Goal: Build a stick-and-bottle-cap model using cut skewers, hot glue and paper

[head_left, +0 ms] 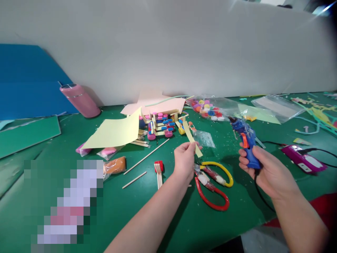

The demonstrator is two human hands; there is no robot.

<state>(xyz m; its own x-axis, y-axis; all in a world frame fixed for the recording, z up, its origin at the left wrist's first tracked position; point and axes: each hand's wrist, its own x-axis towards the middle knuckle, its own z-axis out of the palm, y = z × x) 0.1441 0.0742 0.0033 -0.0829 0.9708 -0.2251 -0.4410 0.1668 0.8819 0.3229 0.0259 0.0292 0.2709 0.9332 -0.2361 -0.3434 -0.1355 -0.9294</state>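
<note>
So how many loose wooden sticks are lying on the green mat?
2: a long stick left of the left hand, a shorter stick below it. More may hide under the yellow paper.

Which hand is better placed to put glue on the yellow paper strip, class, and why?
Probably the right hand: it grips the blue glue gun, nozzle aimed up and left, toward the strip. The left hand is pinching the yellow paper strip above the scissors, so it can only steady it.

Green table [184, 228], red and yellow scissors [213, 182], wooden sticks [146, 157], pink bottle [80, 100], yellow paper [114, 133], bag of caps [210, 108]
</note>
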